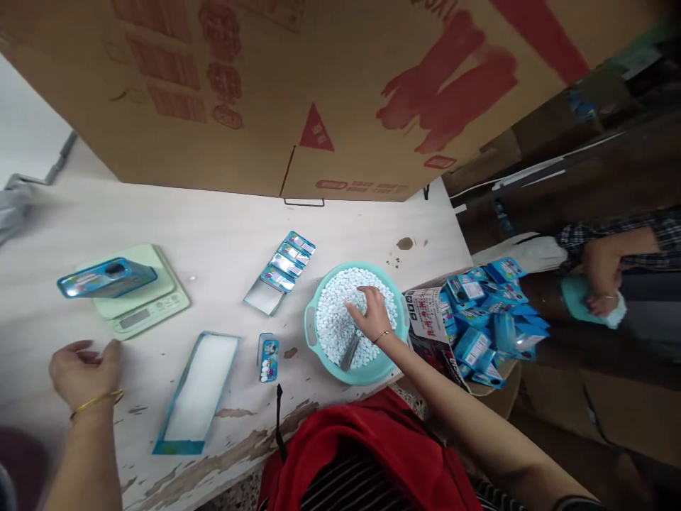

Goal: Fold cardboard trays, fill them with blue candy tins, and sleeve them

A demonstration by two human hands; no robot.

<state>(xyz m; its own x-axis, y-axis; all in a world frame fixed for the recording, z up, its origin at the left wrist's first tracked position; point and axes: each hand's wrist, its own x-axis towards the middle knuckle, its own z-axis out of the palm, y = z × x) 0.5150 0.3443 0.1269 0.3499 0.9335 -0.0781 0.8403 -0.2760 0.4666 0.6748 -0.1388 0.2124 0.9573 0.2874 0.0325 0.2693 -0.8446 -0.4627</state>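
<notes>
My left hand [85,372] is over the table's left side with its fingers apart, just below a green scale [154,301]. A blue box [106,278] lies on the scale. Over a turquoise basin [310,328] full of white pellets [335,305], my right hand [371,312] has its thumb and fingers spread, with nothing visible between them. A grey scoop [350,351] rests in the pellets below that hand. Left of the basin is a small blue tin [269,358] with a few white pellets in it.
A large cardboard box [255,92] spans the table's back. Several small blue packs [287,264] and an open blue-edged tray [196,390] lie on the table [213,220]. At right, a carton [433,319] holds many blue boxes [473,344]; beyond it is another person's arm [604,266].
</notes>
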